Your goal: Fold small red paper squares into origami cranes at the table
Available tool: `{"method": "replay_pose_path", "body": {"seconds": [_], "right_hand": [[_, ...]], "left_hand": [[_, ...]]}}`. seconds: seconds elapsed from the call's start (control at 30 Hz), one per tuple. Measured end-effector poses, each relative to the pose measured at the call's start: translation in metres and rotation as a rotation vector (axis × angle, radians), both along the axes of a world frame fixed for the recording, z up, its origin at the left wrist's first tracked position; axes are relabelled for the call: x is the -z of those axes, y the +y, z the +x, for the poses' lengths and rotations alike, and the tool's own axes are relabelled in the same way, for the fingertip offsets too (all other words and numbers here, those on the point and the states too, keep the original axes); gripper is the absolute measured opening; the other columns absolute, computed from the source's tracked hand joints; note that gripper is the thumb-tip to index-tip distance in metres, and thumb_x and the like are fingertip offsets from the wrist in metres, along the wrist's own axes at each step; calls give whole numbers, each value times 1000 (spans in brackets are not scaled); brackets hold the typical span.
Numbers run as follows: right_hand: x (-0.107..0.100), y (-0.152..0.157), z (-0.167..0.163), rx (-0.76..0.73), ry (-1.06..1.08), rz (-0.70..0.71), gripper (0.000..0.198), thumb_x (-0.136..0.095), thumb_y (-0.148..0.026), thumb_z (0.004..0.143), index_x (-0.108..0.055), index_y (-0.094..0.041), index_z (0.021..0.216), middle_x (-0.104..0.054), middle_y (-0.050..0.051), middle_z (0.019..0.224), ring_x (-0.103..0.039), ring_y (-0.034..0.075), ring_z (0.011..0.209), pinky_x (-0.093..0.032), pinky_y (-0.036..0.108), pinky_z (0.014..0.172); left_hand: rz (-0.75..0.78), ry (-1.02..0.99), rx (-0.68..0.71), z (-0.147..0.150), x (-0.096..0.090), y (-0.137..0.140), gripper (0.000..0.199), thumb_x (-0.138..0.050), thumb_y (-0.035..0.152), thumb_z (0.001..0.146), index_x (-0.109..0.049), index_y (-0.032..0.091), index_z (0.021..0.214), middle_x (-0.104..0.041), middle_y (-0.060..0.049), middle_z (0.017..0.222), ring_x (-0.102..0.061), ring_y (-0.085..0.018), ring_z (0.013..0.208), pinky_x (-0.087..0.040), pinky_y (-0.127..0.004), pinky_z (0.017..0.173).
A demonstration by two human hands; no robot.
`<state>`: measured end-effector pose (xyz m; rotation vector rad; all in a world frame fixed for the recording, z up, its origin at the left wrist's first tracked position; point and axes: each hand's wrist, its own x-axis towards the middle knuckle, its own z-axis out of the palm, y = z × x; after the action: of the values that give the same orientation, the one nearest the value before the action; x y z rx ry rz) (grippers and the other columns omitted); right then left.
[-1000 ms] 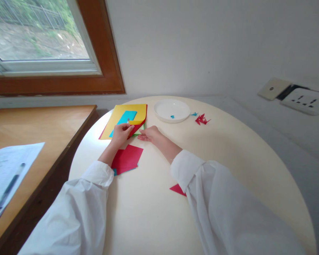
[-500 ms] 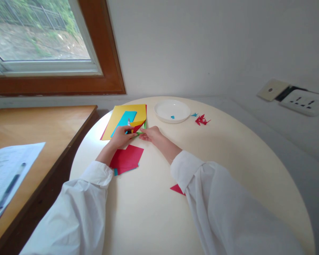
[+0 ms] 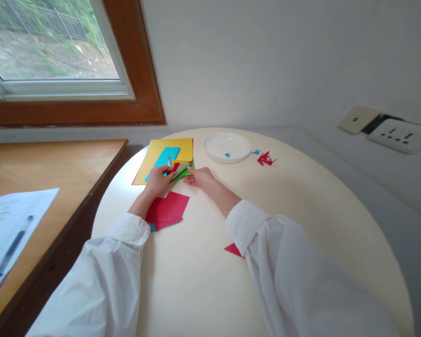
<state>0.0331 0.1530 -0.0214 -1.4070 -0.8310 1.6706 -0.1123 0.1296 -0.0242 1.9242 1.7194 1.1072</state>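
A stack of coloured paper (image 3: 182, 147), yellow on top, lies at the table's far left. My left hand (image 3: 157, 181) is closed on its lifted near corner, where yellow, red and pale layers curl back. Under them shows a green sheet (image 3: 186, 173). My right hand (image 3: 200, 178) pinches that green sheet's edge between thumb and fingers. A folded blue paper (image 3: 168, 156) rests on the stack, with a small light-tipped tool (image 3: 169, 160) partly hidden by my left hand. Just nearer to me lie red paper pieces (image 3: 168, 208) over a blue one (image 3: 153, 227).
A white round dish (image 3: 228, 158) holds a small blue scrap (image 3: 227, 155). Beside it are a blue paper bit (image 3: 256, 151) and red folded papers (image 3: 266, 158). A red triangle (image 3: 233, 249) sits partly under my right sleeve. A wooden desk (image 3: 73, 164) with a pen (image 3: 14, 245) stands left.
The yellow and red corner has been folded further back to the left. More of the green sheet and a pale underside now show between my hands.
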Motion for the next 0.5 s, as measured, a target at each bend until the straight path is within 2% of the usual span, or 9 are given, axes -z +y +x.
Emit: {"method": "replay_pose_path", "body": {"seconds": [0.17, 0.5], "right_hand": [[3, 2, 0, 6, -7, -7, 11, -52, -12, 87, -55, -3, 94, -57, 0, 44, -58, 10, 39, -51, 16, 45], [3, -1, 0, 37, -9, 31, 15, -58, -16, 84, -55, -8, 72, -52, -2, 38, -53, 8, 35, -49, 14, 43]], "left_hand": [[6, -16, -23, -2, 3, 3, 20, -60, 35, 68, -61, 16, 61, -58, -1, 55, -46, -14, 55, -36, -27, 55], [42, -48, -37, -4, 8, 6, 19, -60, 33, 66, -57, 17, 56, -56, 0, 54, -45, -12, 55, -36, -26, 56]]}}
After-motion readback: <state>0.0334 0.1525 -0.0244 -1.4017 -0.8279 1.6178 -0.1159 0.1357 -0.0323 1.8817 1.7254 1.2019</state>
